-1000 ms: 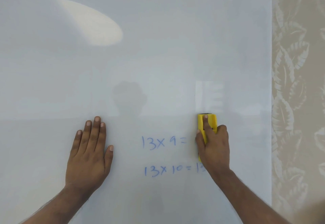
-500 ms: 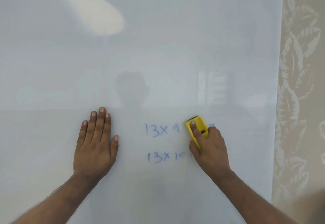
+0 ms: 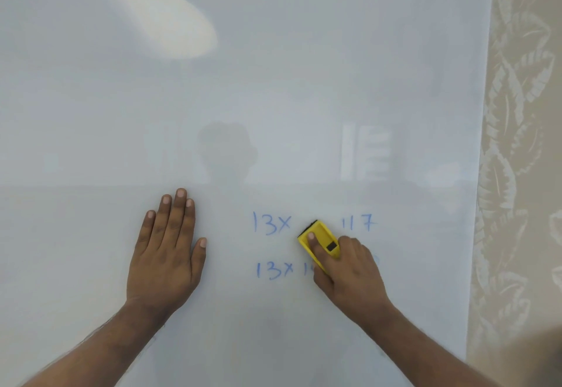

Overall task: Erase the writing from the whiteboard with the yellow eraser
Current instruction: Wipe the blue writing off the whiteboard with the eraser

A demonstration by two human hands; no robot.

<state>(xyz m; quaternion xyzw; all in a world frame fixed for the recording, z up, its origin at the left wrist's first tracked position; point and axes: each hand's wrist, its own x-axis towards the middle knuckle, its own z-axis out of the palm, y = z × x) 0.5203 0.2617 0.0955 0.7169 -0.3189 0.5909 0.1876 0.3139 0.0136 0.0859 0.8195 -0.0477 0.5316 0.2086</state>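
The right hand [image 3: 349, 268] grips the yellow eraser [image 3: 319, 242] against the whiteboard [image 3: 273, 82] between "13x" and "117", while the left hand [image 3: 167, 249] lies flat, fingers spread narrowly.

The whiteboard [image 3: 273, 97] bears blue writing [image 3: 271, 223] and yellow eraser [image 3: 320, 242].

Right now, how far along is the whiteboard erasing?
Done: a gap is wiped in the top line between "13x" and "117", and the whiteboard above looks bare. In hand: the right hand presses the yellow eraser on the board, tilted, over the middle of both lines; the left hand lies flat. Left: those pieces and the lower "13x 1".
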